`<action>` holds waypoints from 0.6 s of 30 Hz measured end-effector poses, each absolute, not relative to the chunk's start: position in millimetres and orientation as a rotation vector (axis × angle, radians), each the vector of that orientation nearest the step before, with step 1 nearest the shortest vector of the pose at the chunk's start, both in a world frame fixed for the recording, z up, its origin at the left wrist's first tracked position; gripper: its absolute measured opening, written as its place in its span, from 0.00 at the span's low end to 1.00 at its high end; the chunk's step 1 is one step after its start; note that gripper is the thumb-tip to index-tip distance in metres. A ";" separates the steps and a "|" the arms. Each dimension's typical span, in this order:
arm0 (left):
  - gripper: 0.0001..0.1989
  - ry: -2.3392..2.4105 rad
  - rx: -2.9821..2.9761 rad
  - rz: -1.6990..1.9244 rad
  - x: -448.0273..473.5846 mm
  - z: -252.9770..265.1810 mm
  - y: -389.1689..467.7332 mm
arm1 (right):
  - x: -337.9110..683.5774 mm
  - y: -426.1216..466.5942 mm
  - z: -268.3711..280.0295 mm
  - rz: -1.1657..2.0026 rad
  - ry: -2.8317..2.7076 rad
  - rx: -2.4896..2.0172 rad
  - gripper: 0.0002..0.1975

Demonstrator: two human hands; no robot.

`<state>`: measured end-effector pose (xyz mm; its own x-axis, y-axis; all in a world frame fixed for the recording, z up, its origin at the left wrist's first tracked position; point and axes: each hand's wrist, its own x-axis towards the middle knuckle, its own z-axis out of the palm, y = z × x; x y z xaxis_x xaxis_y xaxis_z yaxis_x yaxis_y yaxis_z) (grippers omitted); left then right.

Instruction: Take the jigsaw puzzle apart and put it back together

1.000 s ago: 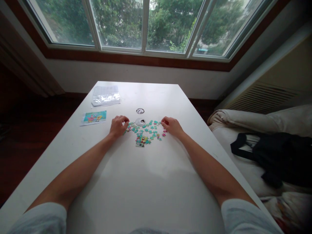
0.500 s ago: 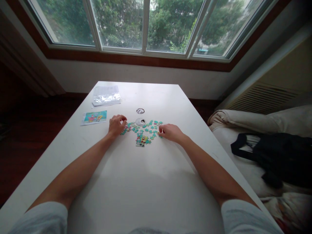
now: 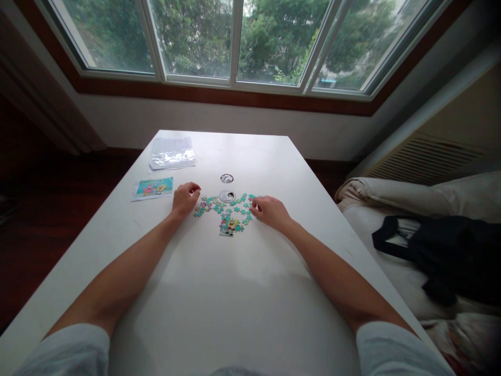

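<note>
Loose jigsaw puzzle pieces [image 3: 237, 209], mostly green, lie spread in the middle of the white table [image 3: 235, 292]. Along their near side is a joined part of the puzzle [image 3: 229, 225], showing a yellow cartoon figure. My left hand [image 3: 185, 198] hovers at the left edge of the pieces, fingers curled in toward the thumb; whatever is between the tips is too small to name. At the right edge of the pieces, my right hand [image 3: 269, 209] is curled with thumb and forefinger close together. Its fingertips cover some pieces, so any piece held is hidden.
Two round discs with dark-and-white designs, a nearer one [image 3: 227, 196] and a farther one [image 3: 226, 178], lie beyond the pieces. On the left are a printed picture card [image 3: 154, 187] and a clear plastic sleeve [image 3: 172, 153]. A sofa [image 3: 364, 209] with dark clothing [image 3: 450, 250] stands right.
My right hand has shifted slightly left and away from me, over the right-hand pieces. My left hand has drawn back a little to the left, off the pieces.
</note>
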<state>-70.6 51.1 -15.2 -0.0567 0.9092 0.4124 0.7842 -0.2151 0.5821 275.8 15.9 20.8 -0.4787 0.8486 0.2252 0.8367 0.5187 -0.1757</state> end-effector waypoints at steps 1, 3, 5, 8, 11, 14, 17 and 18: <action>0.09 1.843 2.033 1.105 -70.2 -15.0 50.9 | 274.1 16.2 17.7 0.049 -2.466 -1.386 0.07; 0.10 1.808 2.024 1.056 -68.9 -14.2 50.0 | 272.3 18.2 10.3 0.036 -2.434 -1.341 0.08; 0.11 1.766 2.030 1.026 -67.0 -12.8 48.4 | 272.8 21.6 2.6 0.034 -2.386 -1.314 0.09; 0.12 1.736 2.069 1.006 -63.1 -9.8 44.9 | 276.9 28.6 -6.5 0.078 -2.296 -1.286 0.11; 0.12 1.799 2.097 0.939 -59.2 -4.8 40.7 | 282.7 35.8 -12.1 0.135 -2.201 -1.275 0.13; 0.11 1.993 2.086 0.816 -57.3 4.8 35.4 | 287.6 41.7 -15.9 0.174 -2.126 -1.274 0.12; 0.12 2.150 2.139 0.551 -57.0 17.4 28.3 | 289.8 45.0 -18.6 0.196 -2.085 -1.272 0.11; 0.12 2.164 2.174 0.451 -56.5 21.2 25.6 | 289.9 45.6 -19.2 0.201 -2.076 -1.268 0.11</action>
